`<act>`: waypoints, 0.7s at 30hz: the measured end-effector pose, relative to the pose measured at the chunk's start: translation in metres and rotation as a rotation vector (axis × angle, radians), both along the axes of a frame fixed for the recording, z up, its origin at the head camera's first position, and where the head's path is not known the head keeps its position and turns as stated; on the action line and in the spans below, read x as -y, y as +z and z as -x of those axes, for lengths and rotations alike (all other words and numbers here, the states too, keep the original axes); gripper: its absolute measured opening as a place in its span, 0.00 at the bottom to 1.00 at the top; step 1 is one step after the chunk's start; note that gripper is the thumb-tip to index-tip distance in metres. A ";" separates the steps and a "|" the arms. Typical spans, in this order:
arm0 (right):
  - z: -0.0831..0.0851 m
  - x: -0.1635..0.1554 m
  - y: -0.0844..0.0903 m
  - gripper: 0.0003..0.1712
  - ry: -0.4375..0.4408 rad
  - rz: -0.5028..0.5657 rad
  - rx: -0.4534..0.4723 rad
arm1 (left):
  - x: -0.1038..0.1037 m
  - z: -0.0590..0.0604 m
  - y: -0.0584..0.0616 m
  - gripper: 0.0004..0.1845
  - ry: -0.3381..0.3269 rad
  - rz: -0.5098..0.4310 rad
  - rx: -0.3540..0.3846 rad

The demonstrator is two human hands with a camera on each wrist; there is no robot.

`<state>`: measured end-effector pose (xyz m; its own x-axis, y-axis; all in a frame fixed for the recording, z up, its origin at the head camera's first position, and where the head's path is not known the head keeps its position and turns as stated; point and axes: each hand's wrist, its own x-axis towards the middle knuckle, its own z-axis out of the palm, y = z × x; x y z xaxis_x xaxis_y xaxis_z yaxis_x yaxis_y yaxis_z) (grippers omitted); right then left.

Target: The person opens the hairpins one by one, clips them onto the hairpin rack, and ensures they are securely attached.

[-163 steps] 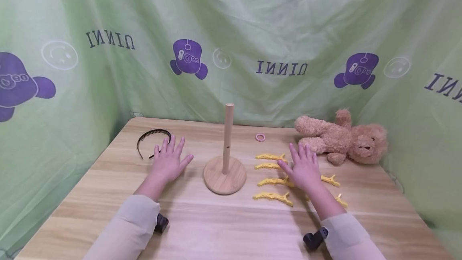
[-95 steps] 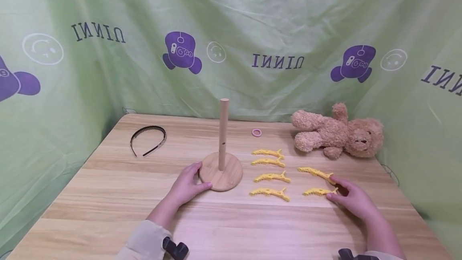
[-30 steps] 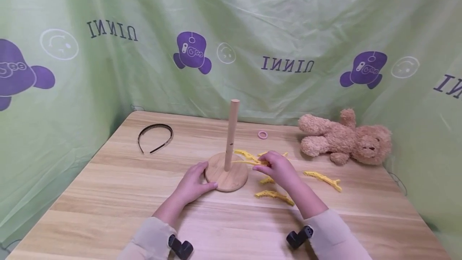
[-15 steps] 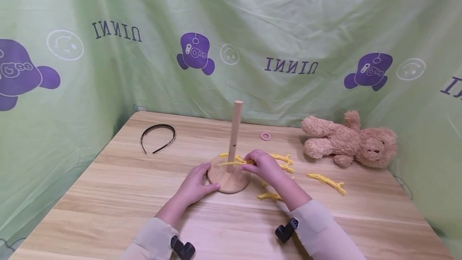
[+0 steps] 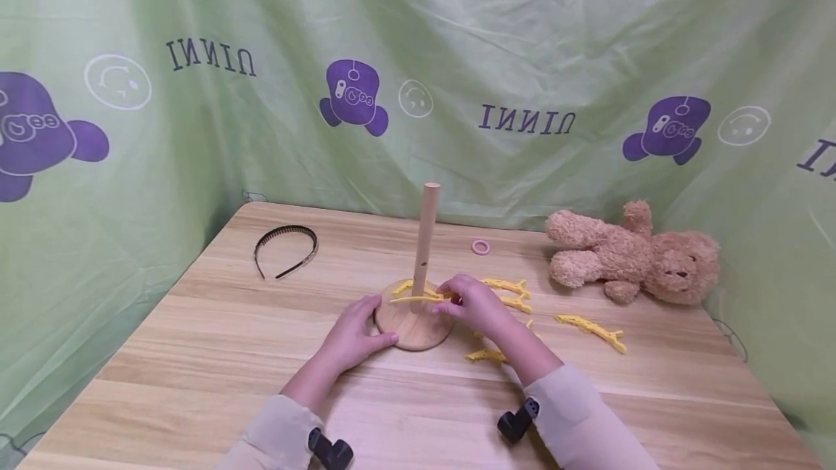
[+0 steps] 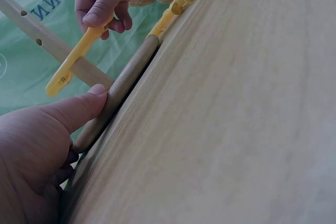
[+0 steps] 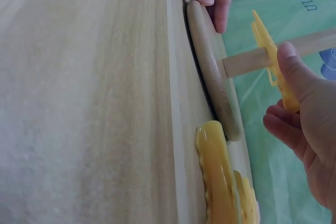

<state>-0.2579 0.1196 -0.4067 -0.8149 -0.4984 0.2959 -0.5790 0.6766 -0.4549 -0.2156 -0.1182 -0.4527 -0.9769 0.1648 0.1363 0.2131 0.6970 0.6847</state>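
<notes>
A wooden stand, made of a round base [image 5: 418, 336] and an upright post [image 5: 426, 231], is near the middle of the table. My left hand [image 5: 353, 336] grips the left rim of the base, its thumb on the near edge. My right hand [image 5: 480, 307] pinches the handle end of a yellow hair clip [image 5: 408, 299]. The clip's two arms are spread, one in front of the post and one behind, low above the base. In the left wrist view the clip [image 6: 79, 56] crosses the post. Under my right forearm other yellow clips [image 5: 485, 355] are partly hidden.
Behind my right hand lie more yellow clips [image 5: 506, 284], and a single clip [image 5: 591, 331] lies to the right. A teddy bear [image 5: 620, 252] is at the back right, a pink ring [image 5: 480, 247] at the back, a black headband [image 5: 285, 228] at the left. Green cloth [image 5: 509, 172] encloses the table.
From spread above the table, my left hand has moved to grip the base. My right hand has picked up the near right clip, brought it left to the post and lowered it slightly.
</notes>
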 end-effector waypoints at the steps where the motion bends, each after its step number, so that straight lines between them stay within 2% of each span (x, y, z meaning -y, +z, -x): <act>1: -0.001 -0.001 0.000 0.21 -0.004 0.004 0.009 | 0.000 0.000 0.000 0.45 0.000 0.000 -0.001; 9: -0.014 -0.031 0.000 0.26 -0.124 0.068 0.062 | 0.000 0.001 -0.001 0.45 0.014 0.003 0.018; 17: -0.026 -0.090 -0.006 0.24 -0.280 0.107 0.005 | 0.001 0.002 -0.002 0.46 0.012 0.010 0.022; 21: -0.032 -0.123 -0.013 0.25 -0.391 0.121 0.028 | 0.001 0.001 -0.002 0.46 0.010 0.005 0.015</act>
